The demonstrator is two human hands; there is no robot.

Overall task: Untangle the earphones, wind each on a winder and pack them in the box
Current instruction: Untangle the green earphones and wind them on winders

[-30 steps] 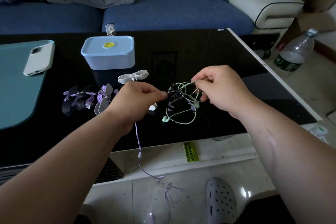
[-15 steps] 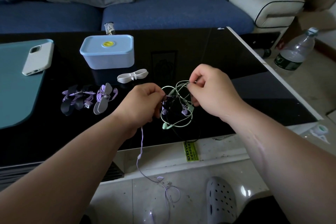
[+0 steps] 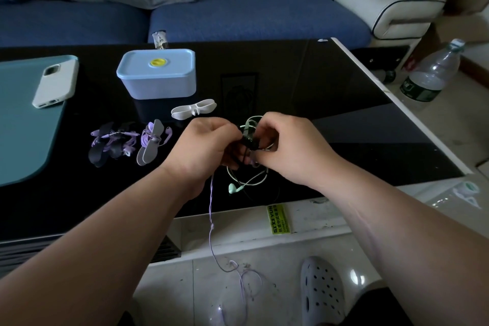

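Left hand [image 3: 209, 145] and right hand [image 3: 288, 148] both pinch the tangle of earphones [image 3: 248, 140], fingers curled round it from either side.

The tangle sits over the black table [image 3: 291, 82], in front of the box [image 3: 158, 74] and off to its right. A green earbud [image 3: 233, 188] dangles beneath it, and a purple cord [image 3: 211, 219] drops from the left hand to the floor. A white winder [image 3: 194, 109] lies just in front of the box. Further forward and left lie a wound purple set [image 3: 152, 140] and a darker wound set [image 3: 111, 144].

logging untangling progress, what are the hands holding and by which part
Both the left hand and right hand pinch the earphone tangle at its dark knotted middle; a purple cable hangs below.
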